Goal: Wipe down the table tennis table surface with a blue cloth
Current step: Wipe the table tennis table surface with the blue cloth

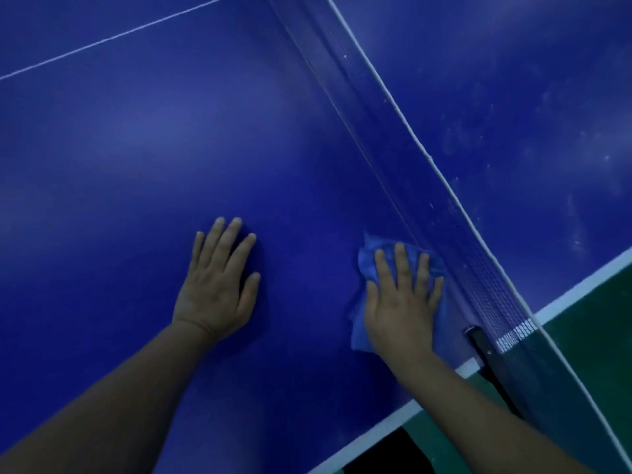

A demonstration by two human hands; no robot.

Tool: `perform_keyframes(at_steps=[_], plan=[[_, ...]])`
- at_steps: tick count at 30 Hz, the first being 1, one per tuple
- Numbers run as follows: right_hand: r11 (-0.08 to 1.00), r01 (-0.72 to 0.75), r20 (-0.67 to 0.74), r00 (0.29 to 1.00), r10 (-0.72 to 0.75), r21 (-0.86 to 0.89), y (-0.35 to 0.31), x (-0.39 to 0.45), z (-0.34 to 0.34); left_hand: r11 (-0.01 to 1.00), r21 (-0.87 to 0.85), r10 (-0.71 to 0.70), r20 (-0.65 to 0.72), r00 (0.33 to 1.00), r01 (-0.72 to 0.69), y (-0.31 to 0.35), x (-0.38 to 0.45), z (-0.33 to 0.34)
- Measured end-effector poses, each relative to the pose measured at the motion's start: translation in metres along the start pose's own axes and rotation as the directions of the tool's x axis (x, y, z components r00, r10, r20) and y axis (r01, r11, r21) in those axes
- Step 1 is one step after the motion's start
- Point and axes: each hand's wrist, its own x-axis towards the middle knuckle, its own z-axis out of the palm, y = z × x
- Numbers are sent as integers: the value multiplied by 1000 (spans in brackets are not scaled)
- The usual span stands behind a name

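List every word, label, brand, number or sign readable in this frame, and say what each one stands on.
None: no readable text anywhere in this view.
Table: only plain white lines, no lettering.
Cloth under the right hand: no tag or print showing.
Net and its black post: no brand mark can be made out.
Left hand: flat on bare table.

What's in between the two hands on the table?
Only bare blue table top lies between the left hand and the right hand, plus the blue cloth's edge sticking out. The head view shows it.

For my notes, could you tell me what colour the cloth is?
Blue, lighter than the table; the cloth shows in the head view.
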Motion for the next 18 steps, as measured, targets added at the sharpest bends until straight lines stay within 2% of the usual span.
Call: perform_keyframes(at_steps=[3, 6, 8, 11, 14, 16, 18], plan=[[992, -91, -22, 995, 93, 90, -61, 45, -8, 999, -29, 17, -7, 1000, -17, -3, 0, 2], [991, -36, -59, 997, 44, 127, -102, 88, -13, 999, -19, 41, 28, 999, -41, -4, 1, 3], [991, -63, -77, 994, 72, 119, -88, 87, -11, 999, -7, 46, 50, 998, -46, -2, 1, 4], [957, -262, -140, 951, 277, 122, -29, 11, 7, 999, -31, 43, 53, 998, -42, -1, -1, 1], [886, -429, -112, 886, 450, 174, -5, -70, 21, 995, -64, 77, 55, 995, -74, -3, -2, 1], [856, -488, -87, 858, 507, 173, -18, -69, 24, 990, -98, 109, 53, 993, -104, -5, -4, 1], [871, -450, -95, 876, 473, 198, -36, -35, 17, 985, -112, 138, 54, 989, -132, -6, -5, 1]])
